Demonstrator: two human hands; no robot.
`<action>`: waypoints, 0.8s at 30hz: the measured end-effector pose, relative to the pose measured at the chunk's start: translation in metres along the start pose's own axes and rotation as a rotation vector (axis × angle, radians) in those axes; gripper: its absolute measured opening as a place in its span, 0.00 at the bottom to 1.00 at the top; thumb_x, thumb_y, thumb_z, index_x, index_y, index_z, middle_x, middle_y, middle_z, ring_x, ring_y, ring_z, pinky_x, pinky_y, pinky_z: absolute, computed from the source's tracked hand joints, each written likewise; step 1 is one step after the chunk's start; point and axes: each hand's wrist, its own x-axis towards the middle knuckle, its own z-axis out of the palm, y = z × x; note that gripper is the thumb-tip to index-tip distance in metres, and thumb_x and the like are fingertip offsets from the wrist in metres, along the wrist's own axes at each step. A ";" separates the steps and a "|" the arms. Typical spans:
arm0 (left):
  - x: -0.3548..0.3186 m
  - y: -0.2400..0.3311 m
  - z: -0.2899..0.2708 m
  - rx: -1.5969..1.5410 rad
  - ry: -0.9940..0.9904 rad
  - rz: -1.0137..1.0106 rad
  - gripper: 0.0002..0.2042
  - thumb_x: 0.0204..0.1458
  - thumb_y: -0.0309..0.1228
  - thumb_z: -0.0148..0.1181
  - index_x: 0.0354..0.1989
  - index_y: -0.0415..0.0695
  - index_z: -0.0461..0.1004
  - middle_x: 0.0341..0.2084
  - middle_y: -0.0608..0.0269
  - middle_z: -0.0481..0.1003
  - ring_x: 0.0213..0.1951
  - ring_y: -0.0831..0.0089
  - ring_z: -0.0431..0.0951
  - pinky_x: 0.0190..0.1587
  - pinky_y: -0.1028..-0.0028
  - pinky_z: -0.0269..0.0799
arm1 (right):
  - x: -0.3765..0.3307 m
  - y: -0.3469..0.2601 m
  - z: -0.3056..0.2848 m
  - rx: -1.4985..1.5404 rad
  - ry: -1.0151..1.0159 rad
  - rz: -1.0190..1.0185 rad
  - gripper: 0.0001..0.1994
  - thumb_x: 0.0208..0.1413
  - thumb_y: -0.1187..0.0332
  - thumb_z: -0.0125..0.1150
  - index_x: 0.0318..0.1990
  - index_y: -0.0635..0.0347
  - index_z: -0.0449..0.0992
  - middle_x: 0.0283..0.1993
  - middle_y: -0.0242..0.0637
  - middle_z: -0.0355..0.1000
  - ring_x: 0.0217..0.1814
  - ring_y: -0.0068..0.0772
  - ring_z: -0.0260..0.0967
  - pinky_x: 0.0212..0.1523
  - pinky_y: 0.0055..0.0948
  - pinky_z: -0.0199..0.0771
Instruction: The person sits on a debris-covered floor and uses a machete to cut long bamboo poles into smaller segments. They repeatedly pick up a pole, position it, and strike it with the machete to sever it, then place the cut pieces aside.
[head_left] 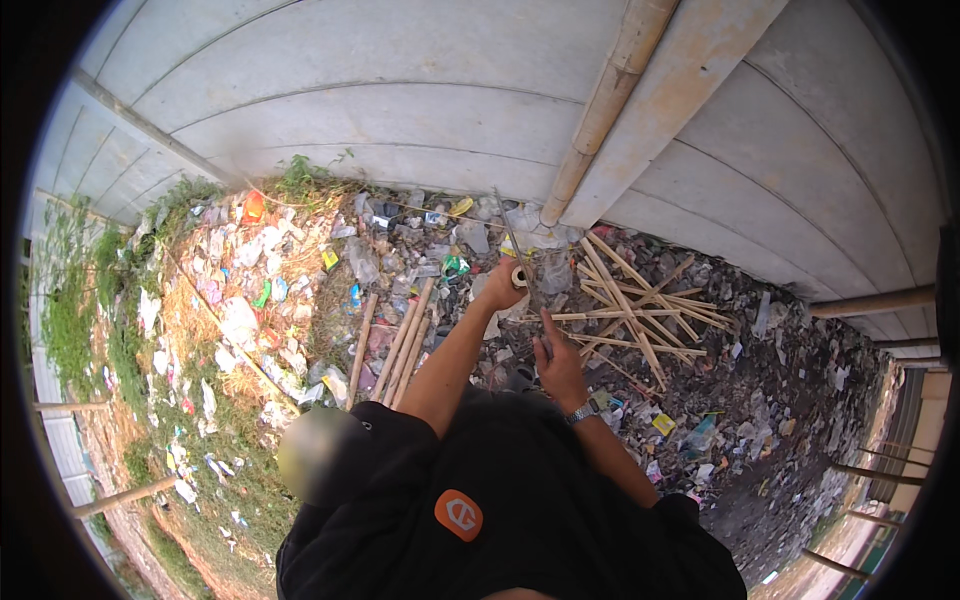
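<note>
My left hand [501, 286] is closed around a short bamboo piece [518, 277], whose round, hollow end faces up. Right beside it runs a long, thin, dark blade [512, 232], tilted away toward the wall. The blade's near end meets my right hand [562, 372], which is closed with its index finger stretched along it; the handle is hidden by the fingers. Whether the blade touches the bamboo I cannot tell. A loose heap of light split bamboo strips [632, 318] lies just right of my hands, on the litter.
Several bamboo lengths [405, 340] lie left of my left forearm. A concrete panel wall [400, 100] rises ahead, with a bamboo pole [607, 90] leaning beside a concrete post [680, 100]. Plastic litter [240, 320] covers the ground, with green plants [100, 310] far left.
</note>
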 end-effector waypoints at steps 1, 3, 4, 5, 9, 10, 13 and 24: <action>-0.002 0.002 -0.002 0.011 0.013 -0.016 0.17 0.40 0.29 0.71 0.40 0.44 0.76 0.35 0.46 0.79 0.42 0.42 0.79 0.43 0.55 0.76 | 0.001 -0.003 -0.001 -0.028 -0.057 0.054 0.29 0.66 0.65 0.58 0.74 0.50 0.60 0.24 0.48 0.69 0.24 0.48 0.69 0.29 0.41 0.69; -0.015 -0.019 0.002 -0.016 0.071 -0.040 0.17 0.41 0.28 0.71 0.42 0.43 0.75 0.36 0.45 0.79 0.43 0.42 0.79 0.44 0.54 0.75 | 0.002 -0.004 0.002 -0.002 -0.053 -0.007 0.30 0.66 0.64 0.58 0.74 0.49 0.59 0.22 0.47 0.67 0.23 0.50 0.67 0.28 0.42 0.67; -0.015 -0.016 0.003 -0.041 0.096 -0.043 0.18 0.41 0.28 0.71 0.42 0.42 0.75 0.37 0.45 0.79 0.44 0.41 0.79 0.44 0.54 0.75 | 0.004 -0.004 0.000 -0.001 -0.045 -0.033 0.30 0.66 0.64 0.58 0.75 0.48 0.58 0.21 0.46 0.66 0.23 0.50 0.66 0.28 0.43 0.66; -0.014 -0.014 0.003 -0.036 0.110 -0.047 0.18 0.42 0.28 0.71 0.43 0.42 0.75 0.37 0.45 0.79 0.44 0.42 0.79 0.45 0.54 0.75 | 0.007 -0.004 -0.001 -0.024 -0.040 -0.049 0.30 0.66 0.64 0.58 0.75 0.48 0.58 0.21 0.46 0.65 0.22 0.50 0.66 0.28 0.42 0.66; -0.001 0.038 -0.015 0.001 0.098 -0.016 0.17 0.44 0.27 0.70 0.44 0.41 0.75 0.37 0.44 0.80 0.44 0.43 0.80 0.45 0.55 0.76 | 0.016 -0.028 -0.037 -0.045 -0.048 -0.039 0.30 0.65 0.68 0.58 0.74 0.49 0.60 0.21 0.45 0.66 0.21 0.47 0.64 0.27 0.40 0.67; 0.001 0.064 -0.029 0.007 0.062 0.003 0.17 0.44 0.27 0.70 0.44 0.41 0.75 0.36 0.44 0.80 0.43 0.43 0.80 0.44 0.55 0.76 | 0.018 -0.054 -0.060 -0.018 -0.045 -0.027 0.29 0.65 0.68 0.58 0.73 0.51 0.61 0.23 0.46 0.68 0.22 0.49 0.67 0.28 0.41 0.69; -0.013 0.147 -0.072 0.030 0.036 0.028 0.17 0.45 0.27 0.69 0.45 0.41 0.76 0.35 0.43 0.80 0.41 0.44 0.81 0.42 0.56 0.77 | 0.012 -0.116 -0.118 0.018 -0.060 -0.008 0.29 0.64 0.70 0.58 0.73 0.54 0.62 0.23 0.46 0.69 0.21 0.45 0.67 0.27 0.39 0.69; -0.125 -0.038 0.020 0.293 -0.137 -0.453 0.53 0.37 0.41 0.79 0.69 0.29 0.53 0.59 0.28 0.68 0.60 0.39 0.73 0.62 0.56 0.70 | 0.050 0.027 -0.017 -0.188 -0.070 0.117 0.33 0.68 0.64 0.54 0.77 0.51 0.49 0.18 0.44 0.68 0.18 0.48 0.67 0.23 0.42 0.64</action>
